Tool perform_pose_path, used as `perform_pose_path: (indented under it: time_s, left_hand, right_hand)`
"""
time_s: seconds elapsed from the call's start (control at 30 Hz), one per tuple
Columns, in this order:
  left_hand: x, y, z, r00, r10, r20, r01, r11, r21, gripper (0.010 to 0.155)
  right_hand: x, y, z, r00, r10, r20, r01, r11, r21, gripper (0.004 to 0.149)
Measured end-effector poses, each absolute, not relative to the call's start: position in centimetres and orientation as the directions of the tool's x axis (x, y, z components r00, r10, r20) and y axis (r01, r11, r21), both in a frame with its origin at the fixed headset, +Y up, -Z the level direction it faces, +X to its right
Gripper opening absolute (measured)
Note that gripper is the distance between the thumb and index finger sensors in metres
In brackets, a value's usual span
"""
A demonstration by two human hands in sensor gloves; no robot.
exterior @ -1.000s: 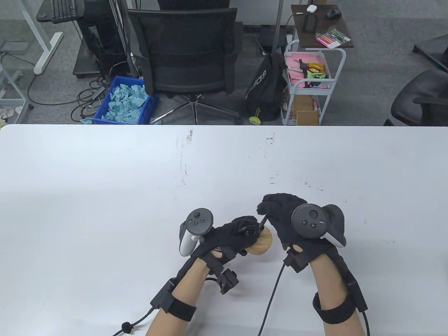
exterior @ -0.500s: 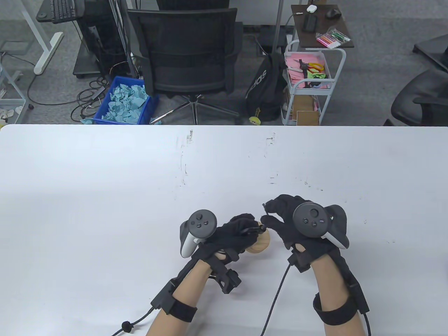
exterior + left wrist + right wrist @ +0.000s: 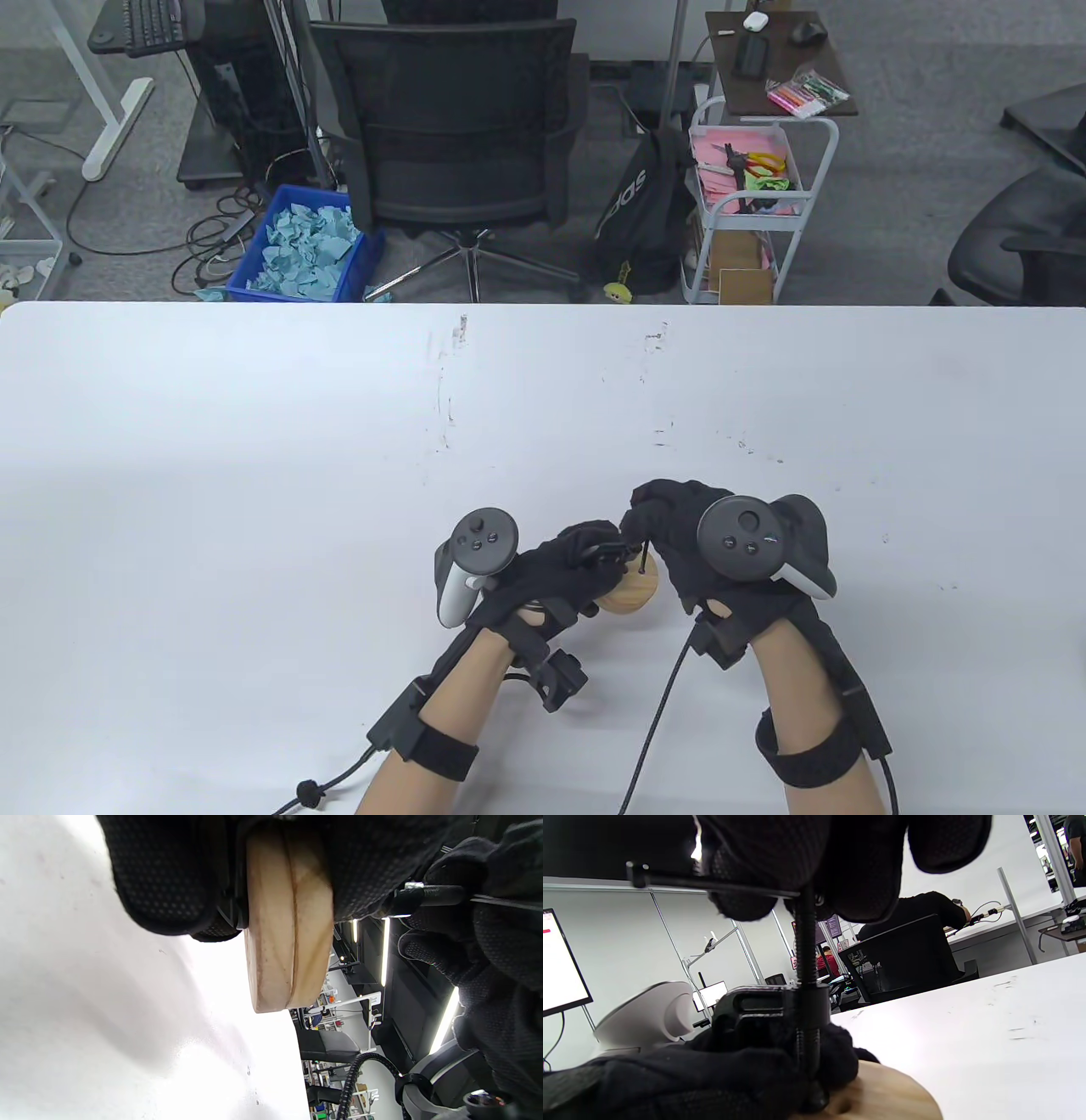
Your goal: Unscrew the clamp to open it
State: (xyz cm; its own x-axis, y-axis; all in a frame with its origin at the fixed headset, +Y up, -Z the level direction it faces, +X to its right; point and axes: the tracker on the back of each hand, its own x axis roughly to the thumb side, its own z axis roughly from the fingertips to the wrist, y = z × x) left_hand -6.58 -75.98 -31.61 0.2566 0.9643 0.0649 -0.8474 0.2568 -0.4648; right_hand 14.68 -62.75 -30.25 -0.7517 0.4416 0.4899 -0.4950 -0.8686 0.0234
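A small black C-clamp [image 3: 607, 553] is screwed onto a round wooden disc [image 3: 629, 592] near the table's front middle. My left hand [image 3: 585, 562] grips the clamp frame and the disc and holds them on edge just above the table. My right hand [image 3: 646, 519] pinches the T-bar handle [image 3: 691, 882] at the top of the threaded screw [image 3: 806, 984]. In the right wrist view the screw passes through the clamp frame [image 3: 759, 1001] and its tip sits on the disc [image 3: 882, 1094]. The left wrist view shows the disc [image 3: 288, 933] edge-on between my fingers [image 3: 161, 878].
The white table [image 3: 254, 475] spreads wide around both hands. An office chair [image 3: 458, 127], a blue bin [image 3: 301, 246] and a white cart [image 3: 747, 195] stand on the floor beyond the far edge.
My right fingers opened off the handle half a second ago and have closed on it again. The handle bar has swung round; its free end now points toward me.
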Motion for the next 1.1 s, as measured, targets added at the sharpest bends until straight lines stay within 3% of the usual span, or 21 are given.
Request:
perform_pose_path:
  time_s: [0.1,0.17,0.2,0.4,0.57,0.8,0.97,1.1]
  left_hand:
    - [-6.7,-75.9,-31.5,0.265,0.962,0.070,-0.855,0.268,-0.444,0.043]
    - [-6.7,-75.9,-31.6,0.279,0.957,0.075,-0.854,0.283,-0.436,0.043]
    - [-6.7,-75.9,-31.6,0.291,0.954,0.078,-0.853,0.295,-0.430,0.043]
    - [-6.8,-75.7,-31.4,0.345,0.933,0.100,-0.847,0.355,-0.395,0.043]
    - [-6.6,-75.9,-31.5,0.292,0.951,0.098,-0.845,0.305,-0.439,0.043]
    - [-6.1,-76.2,-31.4,0.196,0.978,0.075,-0.839,0.207,-0.503,0.043]
    - [-6.9,-76.0,-31.7,0.242,0.968,0.072,-0.860,0.248,-0.445,0.043]
    - [-7.2,-75.9,-31.6,0.276,0.958,0.080,-0.872,0.285,-0.397,0.043]
  right_hand:
    - [15.3,-62.5,-30.1,-0.774,0.456,0.440,-0.519,-0.855,-0.026,0.042]
    - [15.8,-62.2,-29.9,-0.828,0.418,0.372,-0.476,-0.877,-0.073,0.060]
    - [16.0,-62.1,-29.9,-0.848,0.397,0.351,-0.450,-0.889,-0.082,0.062]
    - [15.9,-62.6,-30.3,-0.870,0.372,0.324,-0.399,-0.917,-0.021,0.057]
    - [15.7,-62.6,-30.4,-0.855,0.360,0.373,-0.400,-0.916,-0.032,0.045]
    - [15.3,-62.4,-30.1,-0.819,0.371,0.439,-0.444,-0.893,-0.073,0.044]
    - [16.2,-62.0,-29.9,-0.891,0.341,0.301,-0.399,-0.904,-0.155,0.052]
    - [16.5,-62.4,-30.3,-0.930,0.268,0.251,-0.302,-0.947,-0.107,0.056]
